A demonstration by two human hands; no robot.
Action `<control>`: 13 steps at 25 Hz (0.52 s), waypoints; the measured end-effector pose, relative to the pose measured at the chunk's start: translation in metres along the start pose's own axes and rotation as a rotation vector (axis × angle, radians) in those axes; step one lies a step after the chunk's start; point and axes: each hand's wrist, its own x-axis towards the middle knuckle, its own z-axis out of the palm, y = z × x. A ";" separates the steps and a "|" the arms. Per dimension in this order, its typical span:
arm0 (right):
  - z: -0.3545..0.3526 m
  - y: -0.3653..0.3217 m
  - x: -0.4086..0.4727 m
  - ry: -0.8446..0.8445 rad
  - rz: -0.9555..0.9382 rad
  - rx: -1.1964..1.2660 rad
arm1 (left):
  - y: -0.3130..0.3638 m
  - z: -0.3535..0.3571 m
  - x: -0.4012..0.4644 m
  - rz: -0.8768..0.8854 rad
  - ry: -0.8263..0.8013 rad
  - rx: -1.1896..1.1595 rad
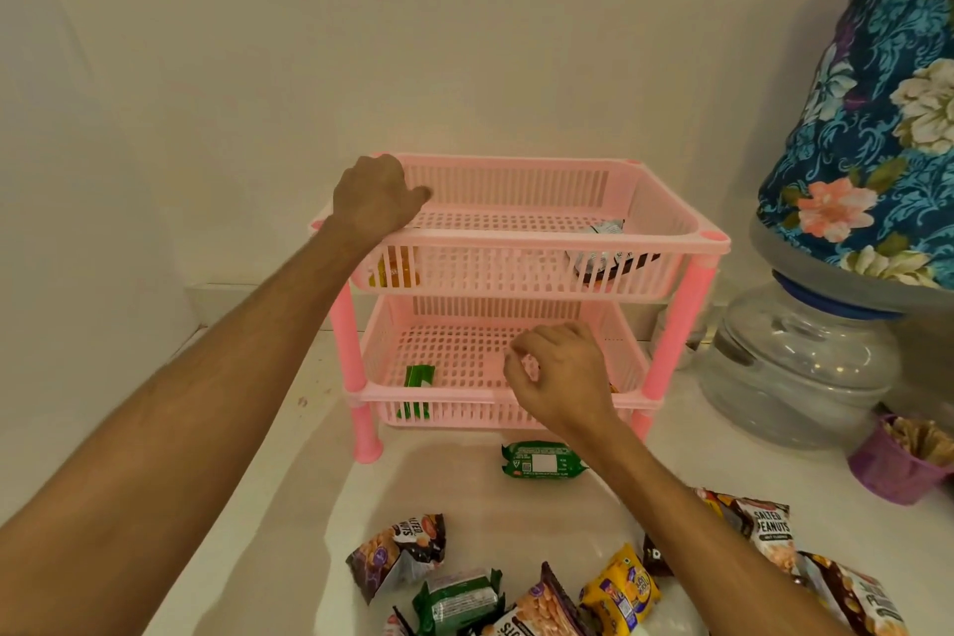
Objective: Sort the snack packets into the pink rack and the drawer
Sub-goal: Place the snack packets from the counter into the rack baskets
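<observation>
Left hand (374,199) sits on the front left corner of the pink rack (666,243), fingers curled over the top tier's rim; whether it grips the rim or an orange packet (395,270) seen through the slats just below it cannot be told. Top tier also holds a dark-and-silver packet (604,258) toward its right side. Lower tier: a green packet (417,390) lies at front left, leaning over the front wall; a scrap of orange shows at the tier's right edge, mostly hidden. Right hand (555,380) hovers over the lower tier's front rim, fingers loosely curled and a little apart, nothing visibly in them. Judgement: a placing step at the rack, right hand apparently empty over the lower tier, left hand steadying or loading the top. On the bench (289,470) in front of the rack lies a second green packet (542,464), alone, nearest the right hand. Nearer the camera, a loose heap: a salted-nuts packet (400,550), a green packet (457,602), a yellow packet (619,589), a salted peanuts packet (772,535) and others partly cut off. No drawer in view. Far right: a water jar (795,356) under a floral cover (877,109), and a purple cup (890,467). Next move likely calls for the right hand to drop back to the lone green packet, pinch it flat, and carry it to the tier holding its like; most of the sorting remains.
</observation>
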 end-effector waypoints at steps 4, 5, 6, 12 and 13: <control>0.017 0.040 -0.027 -0.340 0.201 -0.126 | 0.008 -0.001 -0.042 0.274 0.255 -0.096; 0.021 0.048 -0.034 -0.427 0.243 -0.157 | 0.008 0.001 -0.058 0.372 0.308 -0.132; 0.025 0.054 -0.040 -0.486 0.264 -0.174 | 0.007 0.003 -0.074 0.475 0.356 -0.168; 0.039 0.067 -0.057 -0.543 0.208 -0.225 | -0.017 0.050 -0.162 0.865 0.392 -0.209; 0.042 0.068 -0.061 -0.595 0.198 -0.222 | -0.026 0.062 -0.172 0.879 0.285 -0.216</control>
